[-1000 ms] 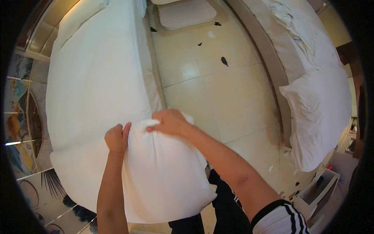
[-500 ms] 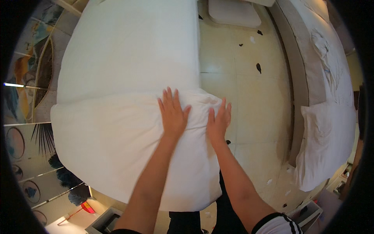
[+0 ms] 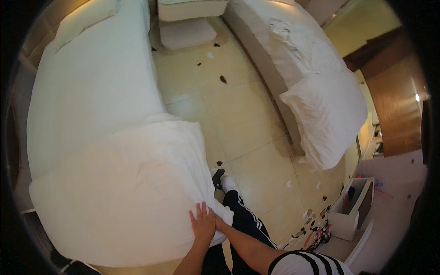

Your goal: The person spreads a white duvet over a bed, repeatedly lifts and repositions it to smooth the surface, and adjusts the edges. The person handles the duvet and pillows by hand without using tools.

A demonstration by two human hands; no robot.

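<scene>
A white quilt (image 3: 114, 197) is spread over the near end of the left bed (image 3: 89, 87), where it is puffed up, and its near right corner is bunched beside the person's legs. The left hand (image 3: 202, 223) is held open, with its fingers spread and laid on the quilt near that corner. The right hand (image 3: 220, 223) is placed just beside it, at the quilt's edge; its fingers are partly hidden behind the left hand, so whether cloth is gripped by them cannot be told. The right forearm is crossed by a white sleeve (image 3: 307, 265) with black stripes, and dark trousers (image 3: 250, 215) with white side stripes are seen below the hands. At the far end of the left bed a white pillow (image 3: 87, 20) is laid. Between the two beds the tiled floor (image 3: 247, 123) is dotted with dark scraps (image 3: 223, 79) and a few pale ones, which are gathered more thickly at the lower right. By the far end of the floor a white cabinet (image 3: 192, 11) is set, with a rounded slab (image 3: 188, 34) seen below it. On the right bed (image 3: 263, 59) crumpled cloth (image 3: 298, 43) is heaped, and rumpled white linen (image 3: 325, 119) is draped over its near end. An open-topped white box (image 3: 350, 201) is placed at the lower right.
</scene>
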